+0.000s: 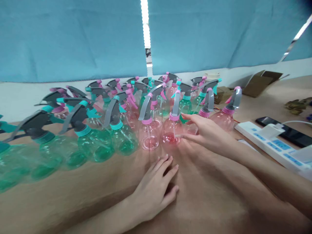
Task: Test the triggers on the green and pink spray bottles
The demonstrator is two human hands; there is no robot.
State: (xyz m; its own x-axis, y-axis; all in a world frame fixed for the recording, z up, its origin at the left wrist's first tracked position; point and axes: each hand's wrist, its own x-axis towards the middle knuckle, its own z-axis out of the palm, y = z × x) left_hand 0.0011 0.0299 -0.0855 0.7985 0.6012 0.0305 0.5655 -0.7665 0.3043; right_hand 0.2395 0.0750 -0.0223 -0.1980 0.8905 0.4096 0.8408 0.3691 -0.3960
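Standing just beside parted right fingers point(191, 117): pink bottle point(171, 130); touch unclear; left fingers point(162, 167) loose, before bottle.

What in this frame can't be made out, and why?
Head view: leftmost green bottle, cut off by the left edge.
Head view: bodies of back-row bottles, mostly hidden by front-row bottles.
Head view: whether the right hand grips the pink bottle at its thumb; blurred.
Head view: any lettering on the power strip, too blurred.
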